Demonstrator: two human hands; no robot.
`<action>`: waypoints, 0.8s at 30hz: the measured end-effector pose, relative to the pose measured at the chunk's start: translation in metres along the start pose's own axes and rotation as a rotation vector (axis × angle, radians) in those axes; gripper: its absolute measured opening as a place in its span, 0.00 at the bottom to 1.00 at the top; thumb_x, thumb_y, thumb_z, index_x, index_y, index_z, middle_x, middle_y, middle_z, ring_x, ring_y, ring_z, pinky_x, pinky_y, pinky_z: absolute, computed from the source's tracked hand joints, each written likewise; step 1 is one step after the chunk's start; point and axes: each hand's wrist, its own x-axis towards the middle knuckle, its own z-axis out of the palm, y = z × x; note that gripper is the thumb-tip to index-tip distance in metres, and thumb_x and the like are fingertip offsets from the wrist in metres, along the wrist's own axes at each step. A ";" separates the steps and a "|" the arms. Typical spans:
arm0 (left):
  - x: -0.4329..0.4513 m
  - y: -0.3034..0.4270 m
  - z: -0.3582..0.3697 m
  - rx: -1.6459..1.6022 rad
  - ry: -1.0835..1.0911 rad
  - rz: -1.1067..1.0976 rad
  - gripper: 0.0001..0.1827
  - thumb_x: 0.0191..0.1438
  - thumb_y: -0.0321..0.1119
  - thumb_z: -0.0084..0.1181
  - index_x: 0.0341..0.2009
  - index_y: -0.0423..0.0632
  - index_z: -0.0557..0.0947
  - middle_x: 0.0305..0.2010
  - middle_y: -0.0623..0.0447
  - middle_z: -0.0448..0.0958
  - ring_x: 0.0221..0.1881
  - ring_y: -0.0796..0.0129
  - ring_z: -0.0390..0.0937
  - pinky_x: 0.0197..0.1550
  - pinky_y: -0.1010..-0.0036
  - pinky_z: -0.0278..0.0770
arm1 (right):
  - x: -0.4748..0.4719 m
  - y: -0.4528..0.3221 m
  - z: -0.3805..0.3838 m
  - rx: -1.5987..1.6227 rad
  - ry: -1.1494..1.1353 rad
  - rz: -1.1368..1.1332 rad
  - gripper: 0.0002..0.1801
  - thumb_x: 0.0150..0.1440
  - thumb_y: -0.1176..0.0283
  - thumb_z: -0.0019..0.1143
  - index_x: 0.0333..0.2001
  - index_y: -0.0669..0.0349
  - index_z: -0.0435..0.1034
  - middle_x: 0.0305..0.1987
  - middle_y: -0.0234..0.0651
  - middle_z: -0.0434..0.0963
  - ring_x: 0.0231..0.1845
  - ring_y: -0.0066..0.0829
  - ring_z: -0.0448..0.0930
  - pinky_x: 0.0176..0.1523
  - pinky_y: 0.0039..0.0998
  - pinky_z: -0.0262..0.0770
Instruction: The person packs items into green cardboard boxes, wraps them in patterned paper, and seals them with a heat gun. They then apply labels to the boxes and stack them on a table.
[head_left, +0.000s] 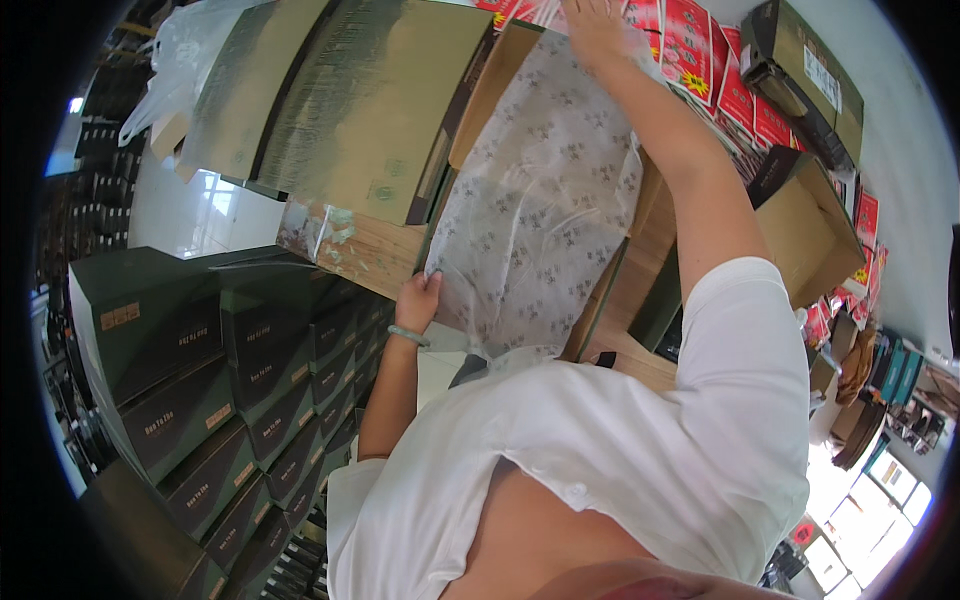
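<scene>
A sheet of thin printed wrapping paper (547, 187) spreads over an open cardboard box (487, 97) in front of me. My left hand (418, 300), with a bangle on its wrist, pinches the paper's near left edge. My right hand (596, 30) reaches to the far end of the box, at the paper's top edge; its fingertips run to the picture's rim, and whether they grip anything is not clear. The paper hides what lies in the box.
Closed shoe-type boxes (375, 97) lie on the wooden table (367, 240) to the left. Stacked dark green boxes (180, 420) stand below. Red printed packets (686, 45), an open empty box (802, 225) and a dark carton (810, 75) are at the right. A plastic bag (180, 60) is at far left.
</scene>
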 end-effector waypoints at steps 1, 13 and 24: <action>-0.004 -0.012 0.009 0.063 0.028 -0.011 0.20 0.61 0.45 0.53 0.30 0.37 0.78 0.26 0.36 0.78 0.30 0.41 0.77 0.32 0.57 0.72 | -0.001 -0.028 -0.048 0.143 0.055 0.067 0.26 0.58 0.65 0.52 0.60 0.55 0.64 0.57 0.40 0.72 0.59 0.38 0.70 0.61 0.45 0.62; -0.018 0.054 -0.015 0.648 -0.122 0.124 0.19 0.58 0.44 0.53 0.43 0.41 0.79 0.45 0.35 0.78 0.40 0.34 0.77 0.41 0.49 0.75 | -0.188 -0.041 -0.138 0.671 -0.921 0.313 0.31 0.66 0.55 0.42 0.69 0.54 0.54 0.76 0.41 0.50 0.75 0.49 0.51 0.74 0.44 0.48; 0.139 0.261 0.075 0.512 -0.158 0.707 0.27 0.65 0.48 0.41 0.65 0.52 0.65 0.66 0.42 0.65 0.67 0.44 0.61 0.68 0.56 0.56 | -0.209 -0.050 -0.130 0.735 -0.912 0.058 0.30 0.69 0.51 0.29 0.71 0.47 0.50 0.77 0.35 0.48 0.77 0.45 0.47 0.75 0.45 0.43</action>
